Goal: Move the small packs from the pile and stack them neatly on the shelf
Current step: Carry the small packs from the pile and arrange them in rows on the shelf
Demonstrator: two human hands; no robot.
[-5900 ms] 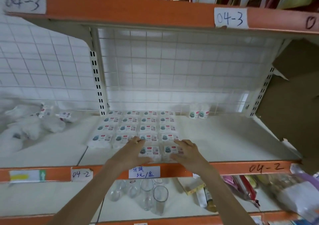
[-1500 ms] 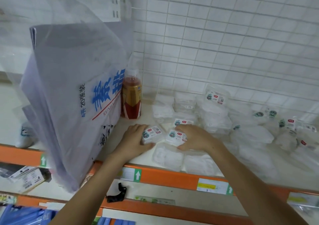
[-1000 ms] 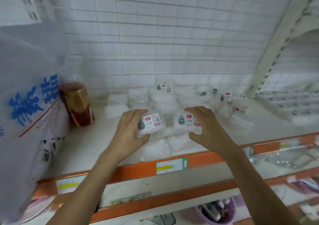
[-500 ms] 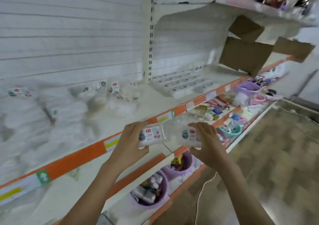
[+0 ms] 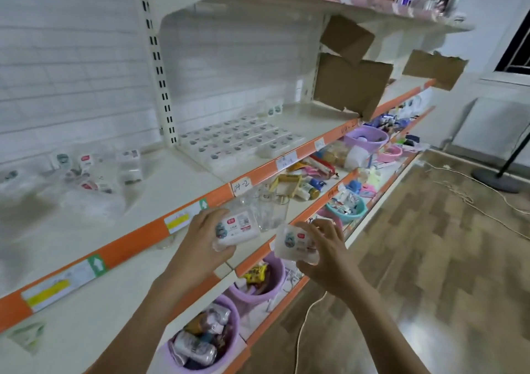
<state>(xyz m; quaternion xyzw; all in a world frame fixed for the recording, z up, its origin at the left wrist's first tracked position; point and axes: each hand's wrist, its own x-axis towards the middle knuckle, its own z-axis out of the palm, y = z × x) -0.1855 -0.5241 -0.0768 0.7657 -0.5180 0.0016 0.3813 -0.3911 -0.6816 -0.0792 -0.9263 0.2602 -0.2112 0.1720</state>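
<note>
Two small packs held in the air in front of the shelf (image 5: 183,190), one in each hand. Left hand (image 5: 200,244) curled round the left pack (image 5: 236,228), fingers behind and under it, thumb at its lower edge. Right hand (image 5: 327,247) gripping the right pack (image 5: 296,243), fingertips over its top edge, palm below. Packs near each other but apart, both out past the orange shelf edge, over the lower levels.

Each pack a small clear plastic wrap with white content inside. On the front a white label with a small red mark at the top, a round blue-green picture at the left, and grey print too small to read. Left pack tilted, label facing up toward the camera. Right pack also tilted, its plastic a little crumpled at the bottom.

Pile (image 5: 94,175) of the same packs lying loose on the shelf at the left, blurred. Further right on the same shelf, past the upright post, rows (image 5: 238,139) of packs laid flat side by side in a neat block.

Purple tub (image 5: 200,342) with cans on a lower level, under the arms. Brown cardboard (image 5: 350,83) at the right end of the shelf.
</note>
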